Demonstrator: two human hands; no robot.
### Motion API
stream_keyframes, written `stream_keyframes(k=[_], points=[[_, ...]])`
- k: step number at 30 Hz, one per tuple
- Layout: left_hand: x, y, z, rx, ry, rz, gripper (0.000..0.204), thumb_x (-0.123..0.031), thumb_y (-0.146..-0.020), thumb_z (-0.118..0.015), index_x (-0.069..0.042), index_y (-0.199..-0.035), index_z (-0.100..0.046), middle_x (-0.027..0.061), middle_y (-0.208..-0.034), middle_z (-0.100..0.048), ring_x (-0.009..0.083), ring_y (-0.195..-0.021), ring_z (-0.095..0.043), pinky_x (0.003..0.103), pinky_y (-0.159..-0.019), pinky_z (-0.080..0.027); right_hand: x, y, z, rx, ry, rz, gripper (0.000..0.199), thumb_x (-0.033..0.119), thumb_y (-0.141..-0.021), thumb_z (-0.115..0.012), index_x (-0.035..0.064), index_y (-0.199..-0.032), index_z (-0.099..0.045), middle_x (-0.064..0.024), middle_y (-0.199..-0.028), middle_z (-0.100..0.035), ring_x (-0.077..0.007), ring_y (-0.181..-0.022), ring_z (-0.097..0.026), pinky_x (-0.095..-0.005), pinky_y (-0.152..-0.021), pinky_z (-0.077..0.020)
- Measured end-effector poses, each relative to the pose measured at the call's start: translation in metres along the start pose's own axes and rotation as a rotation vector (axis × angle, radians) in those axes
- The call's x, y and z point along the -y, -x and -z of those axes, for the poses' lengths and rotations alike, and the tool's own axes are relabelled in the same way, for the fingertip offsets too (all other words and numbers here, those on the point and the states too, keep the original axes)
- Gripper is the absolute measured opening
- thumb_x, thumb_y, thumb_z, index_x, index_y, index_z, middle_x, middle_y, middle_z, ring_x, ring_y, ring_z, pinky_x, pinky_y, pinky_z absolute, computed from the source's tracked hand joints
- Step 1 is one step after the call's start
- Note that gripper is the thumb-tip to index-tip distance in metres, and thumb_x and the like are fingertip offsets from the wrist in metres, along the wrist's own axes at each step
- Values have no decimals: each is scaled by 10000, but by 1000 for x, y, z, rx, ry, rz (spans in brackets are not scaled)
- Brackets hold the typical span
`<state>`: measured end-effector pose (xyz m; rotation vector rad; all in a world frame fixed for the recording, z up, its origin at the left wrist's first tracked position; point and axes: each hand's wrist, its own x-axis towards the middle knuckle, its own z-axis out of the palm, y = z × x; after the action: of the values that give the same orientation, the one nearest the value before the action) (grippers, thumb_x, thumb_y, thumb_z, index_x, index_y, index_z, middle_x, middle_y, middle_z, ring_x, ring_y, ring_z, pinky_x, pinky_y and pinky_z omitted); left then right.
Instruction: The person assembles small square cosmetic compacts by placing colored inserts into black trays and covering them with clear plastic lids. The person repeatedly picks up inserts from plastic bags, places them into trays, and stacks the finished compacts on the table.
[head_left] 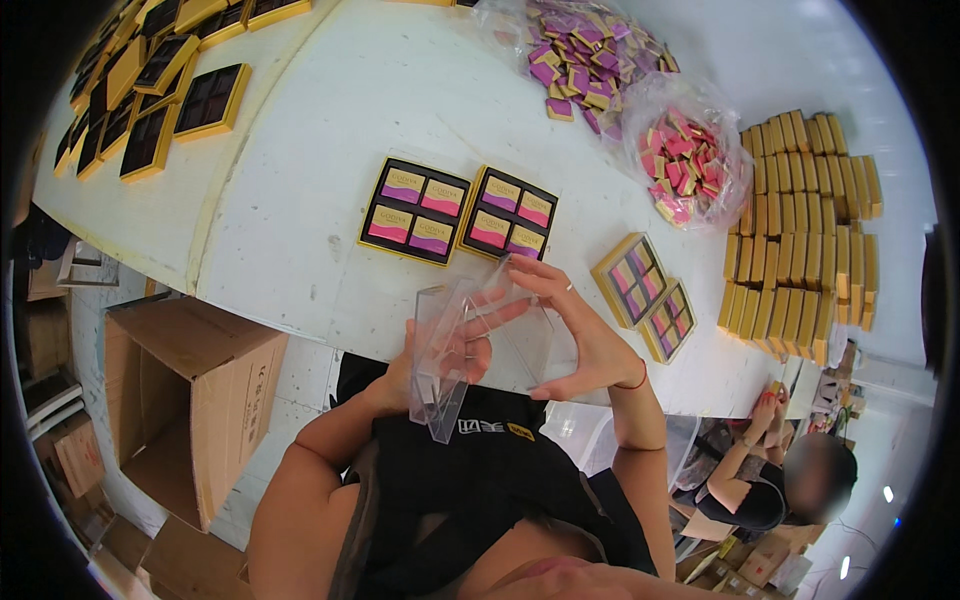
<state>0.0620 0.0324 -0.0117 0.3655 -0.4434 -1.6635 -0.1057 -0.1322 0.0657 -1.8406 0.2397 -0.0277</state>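
Clear plastic box lids (436, 375) are in my left hand (455, 355), its fingers seen through them. My right hand (595, 340) spans another clear lid (530, 335), thumb on the near edge and fingertips on the far edge. The lids overlap, so I cannot tell how many there are. Just beyond my hands, two gold-edged boxes stand side by side, a left box (415, 212) and a right box (512, 217). Each has a dark divided insert with purple-and-gold and pink-and-gold wrapped squares in its compartments. Right of my right hand lie two filled boxes (598, 272) with glossy clear covers.
Purple-and-gold squares (590, 60) spill from a clear bag at the back; pink ones (685, 155) fill another. Gold boxes (790, 230) are stacked at the right. Gold boxes with dark inserts (212, 100) pile up far left. A cardboard box (200, 400) stands below the table. Another person (750, 480) works lower right.
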Motion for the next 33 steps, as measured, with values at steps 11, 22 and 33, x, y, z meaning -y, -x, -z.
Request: stream_keyframes(k=[11,22,33], points=[[-1,5,-1,-125,55,-87,1192,-893,-671,-516,-98,-1518,-244,143,-1578,-267,78,-666,-443,230,-600,-374,15,-28,22,-198,384,159,892,320,-606,-766,115,-1414,-449,-186,-1523,-315,-363,-1394,-320,-509,-1115,-285],[-26,30,21,-232,54,-330,1212,-908,-648,-516,-100,-1521,-282,161,-1592,-229,75,-652,-398,215,-580,-361,-28,-95,68,111,725,235,863,285,-557,-716,177,-1389,-514,-117,-1523,-381,-416,-1306,-403,-500,-1087,-347],[-32,29,35,-264,208,-374,1212,-824,-634,-650,-75,-1514,-285,134,-1585,-256,103,-677,-419,244,-592,-382,-30,-67,29,-28,914,166,826,322,-674,-705,198,-1450,-451,-120,-1551,-337,-473,-1380,-292,-583,-1113,-230]])
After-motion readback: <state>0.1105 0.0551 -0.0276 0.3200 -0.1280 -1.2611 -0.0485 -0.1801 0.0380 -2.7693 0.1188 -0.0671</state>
